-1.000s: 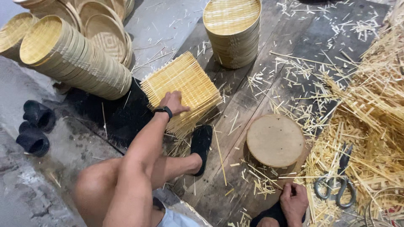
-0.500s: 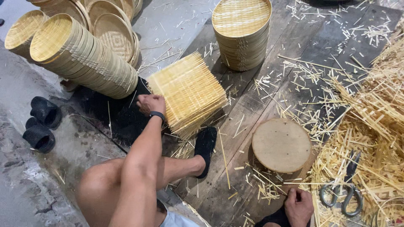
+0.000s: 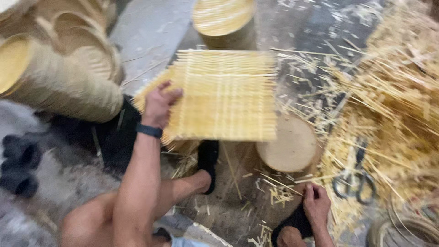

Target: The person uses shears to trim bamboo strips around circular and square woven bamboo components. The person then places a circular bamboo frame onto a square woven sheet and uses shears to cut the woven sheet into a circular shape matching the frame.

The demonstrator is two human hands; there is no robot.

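Observation:
My left hand (image 3: 160, 104) grips the left edge of a square woven bamboo mat (image 3: 224, 93) and holds it lifted, tilted over the floor; the mat is blurred by motion. A dark band sits on that wrist. Under the mat lies a stack of similar mats (image 3: 183, 146), mostly hidden. My right hand (image 3: 316, 205) rests low on my foot near the bottom edge, holding nothing that I can see. A round wooden block (image 3: 289, 147) stands between the two hands.
Stacks of round woven bamboo trays (image 3: 59, 77) lie on their side at the left. An upright stack (image 3: 224, 20) stands at the top. A heap of bamboo slivers (image 3: 393, 91) fills the right, with black-handled scissors (image 3: 354, 183) on it. Dark sandals (image 3: 18, 164) lie at the left.
My left hand has lifted one mat off the stack and swung it up toward the right. The camera has moved closer. My right hand stays by my foot.

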